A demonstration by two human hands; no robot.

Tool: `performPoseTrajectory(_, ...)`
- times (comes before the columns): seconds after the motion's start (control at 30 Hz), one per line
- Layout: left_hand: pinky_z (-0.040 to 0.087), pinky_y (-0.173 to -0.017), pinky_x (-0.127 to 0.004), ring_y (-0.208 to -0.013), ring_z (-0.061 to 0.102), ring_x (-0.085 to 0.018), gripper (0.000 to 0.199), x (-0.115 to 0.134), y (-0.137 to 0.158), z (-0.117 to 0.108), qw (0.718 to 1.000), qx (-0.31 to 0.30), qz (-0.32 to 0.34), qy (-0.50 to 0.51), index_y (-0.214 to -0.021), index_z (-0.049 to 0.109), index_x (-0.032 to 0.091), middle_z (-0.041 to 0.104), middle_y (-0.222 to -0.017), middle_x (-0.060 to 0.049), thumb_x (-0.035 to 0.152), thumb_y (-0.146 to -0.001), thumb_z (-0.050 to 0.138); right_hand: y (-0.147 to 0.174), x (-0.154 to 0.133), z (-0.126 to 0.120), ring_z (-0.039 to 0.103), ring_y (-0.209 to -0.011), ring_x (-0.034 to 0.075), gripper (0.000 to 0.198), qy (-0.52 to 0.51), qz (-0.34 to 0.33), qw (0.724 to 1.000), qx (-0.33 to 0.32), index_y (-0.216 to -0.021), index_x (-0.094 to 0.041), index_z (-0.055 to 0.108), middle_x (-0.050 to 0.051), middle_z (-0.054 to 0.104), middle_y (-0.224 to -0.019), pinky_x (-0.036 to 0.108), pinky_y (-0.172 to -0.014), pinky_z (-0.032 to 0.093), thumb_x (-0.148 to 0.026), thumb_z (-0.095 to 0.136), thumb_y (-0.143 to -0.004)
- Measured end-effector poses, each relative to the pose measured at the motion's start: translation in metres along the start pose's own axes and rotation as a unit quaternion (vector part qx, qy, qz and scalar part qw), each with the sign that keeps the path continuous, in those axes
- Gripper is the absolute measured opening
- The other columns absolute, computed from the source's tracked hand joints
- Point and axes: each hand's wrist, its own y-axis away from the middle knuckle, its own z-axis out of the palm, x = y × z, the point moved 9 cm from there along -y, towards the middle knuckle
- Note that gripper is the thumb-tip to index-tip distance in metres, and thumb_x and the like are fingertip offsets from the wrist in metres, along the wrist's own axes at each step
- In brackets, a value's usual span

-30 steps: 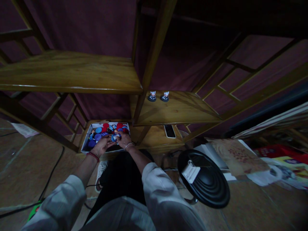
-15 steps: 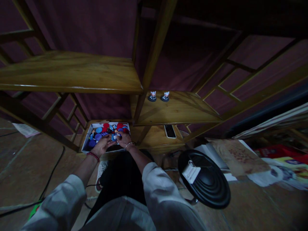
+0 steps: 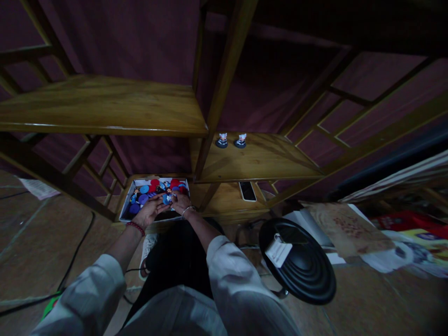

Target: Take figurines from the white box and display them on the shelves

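Observation:
My left hand (image 3: 150,211), with a red beaded bracelet at the wrist, and my right hand (image 3: 181,204), with a silver bracelet, meet over a shallow white box (image 3: 123,209) on the lowest shelf. Between their fingers is a small blue-and-white figurine (image 3: 167,199), partly covered by the fingertips. Several figurines with round bases lie jumbled in the box, among them a red base (image 3: 155,182), a light blue base (image 3: 144,189) and a purple base (image 3: 134,208). My hands and forearms hide the box's near right part.
Two small figurines, one on the left (image 3: 221,141) and one on the right (image 3: 240,141), stand on the middle shelf (image 3: 259,163). Below lies a phone (image 3: 248,191). A black round stool (image 3: 308,270) carries a white item (image 3: 279,251). A cable (image 3: 79,247) crosses the floor.
Almost nothing differs. Both hands stay over the box with the figurine between them; the whole view has shifted very slightly.

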Motion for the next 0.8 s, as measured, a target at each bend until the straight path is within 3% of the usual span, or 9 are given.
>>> performPoseTrajectory(0.37,0.054,-0.075,-0.034,-0.071,0.066,-0.015,0.028,0.0014,0.0014,0.0010,1.000,0.008,0.001,0.008,-0.100,0.058,0.013,0.065,-0.080,-0.007,0.001,-0.081,0.042,0.0004,0.0011,-0.0023,0.060,-0.084,0.014,0.030,-0.011,0.001,1.000,0.012,-0.114,-0.020,0.048,0.003,0.066,-0.084,0.020,-0.074,0.041,-0.025,0.038,-0.086)
performPoseTrajectory(0.8,0.056,-0.070,-0.032,-0.068,0.065,-0.015,0.028,0.0042,0.0027,0.0019,1.000,0.001,0.014,-0.006,-0.101,0.057,0.013,0.065,-0.076,-0.005,0.001,-0.080,0.044,0.0017,0.0008,-0.0053,0.061,-0.075,0.011,0.025,-0.060,-0.008,0.998,0.031,-0.108,-0.023,0.051,-0.001,0.065,-0.084,0.019,-0.074,0.042,-0.024,0.040,-0.085)
